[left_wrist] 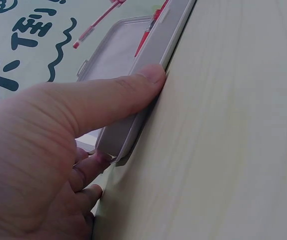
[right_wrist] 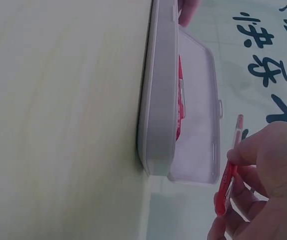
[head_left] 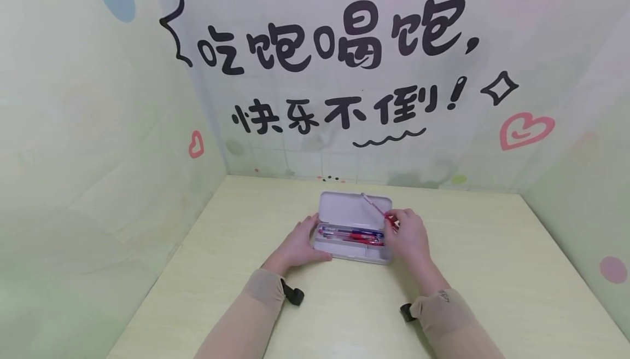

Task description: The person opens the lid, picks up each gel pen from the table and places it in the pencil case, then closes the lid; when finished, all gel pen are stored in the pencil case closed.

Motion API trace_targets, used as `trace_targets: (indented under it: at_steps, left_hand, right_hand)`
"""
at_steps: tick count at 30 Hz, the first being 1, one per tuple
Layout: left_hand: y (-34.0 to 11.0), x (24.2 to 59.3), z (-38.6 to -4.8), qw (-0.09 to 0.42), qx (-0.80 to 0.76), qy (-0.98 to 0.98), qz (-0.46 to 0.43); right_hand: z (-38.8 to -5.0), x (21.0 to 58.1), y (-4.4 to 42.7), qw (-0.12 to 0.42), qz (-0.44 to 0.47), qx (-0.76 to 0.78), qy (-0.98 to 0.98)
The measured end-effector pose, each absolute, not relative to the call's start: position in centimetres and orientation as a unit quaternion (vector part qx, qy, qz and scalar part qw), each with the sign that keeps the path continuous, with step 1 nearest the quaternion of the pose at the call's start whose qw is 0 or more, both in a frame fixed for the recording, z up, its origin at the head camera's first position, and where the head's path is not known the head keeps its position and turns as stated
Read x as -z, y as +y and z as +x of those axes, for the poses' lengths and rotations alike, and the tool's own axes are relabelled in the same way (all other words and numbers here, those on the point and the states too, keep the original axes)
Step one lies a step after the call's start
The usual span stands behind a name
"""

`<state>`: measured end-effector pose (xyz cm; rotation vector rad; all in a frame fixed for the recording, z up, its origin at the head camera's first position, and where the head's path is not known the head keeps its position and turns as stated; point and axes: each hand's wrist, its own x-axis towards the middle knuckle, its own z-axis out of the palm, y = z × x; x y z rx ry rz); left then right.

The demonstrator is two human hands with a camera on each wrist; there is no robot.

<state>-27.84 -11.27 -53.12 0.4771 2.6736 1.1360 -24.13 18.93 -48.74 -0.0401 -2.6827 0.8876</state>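
Note:
A pale lilac pencil case (head_left: 340,249) lies on the table with its lid (head_left: 344,209) raised at the back. Several pens (head_left: 369,242) with red and blue parts lie inside the case. My left hand (head_left: 297,245) grips its left end, the thumb (left_wrist: 128,90) along the front wall and the other fingers round the corner. Above the right side of the case, my right hand (head_left: 409,237) pinches a red pen (right_wrist: 227,185) between thumb and fingers. That pen's clear, slim end points up and left, in front of the lid in the head view.
The pale wood-grain table (head_left: 344,315) surrounds the case. A printed backdrop (head_left: 315,85) with black lettering stands behind it, and side walls (head_left: 585,195) close in left and right. Each wrist wears a black strap piece (head_left: 293,294).

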Motion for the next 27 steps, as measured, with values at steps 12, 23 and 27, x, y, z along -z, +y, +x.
trace_targets:
  at_steps: [12, 23, 27]
  left_hand:
    - [-11.2, 53.1, -27.9, 0.098, -0.381, 0.905, 0.160]
    - [-11.3, 53.0, -27.9, 0.096, -0.382, 0.905, 0.162]
    - [-11.2, 53.0, -27.9, 0.096, -0.381, 0.905, 0.165]
  right_hand:
    - [-25.1, 49.2, 16.0, 0.123, 0.093, -0.239, -0.959]
    - [-25.3, 49.9, 14.8, 0.089, 0.142, -0.213, -0.963]
    - [-25.1, 49.9, 14.6, 0.090, 0.153, -0.209, -0.962]
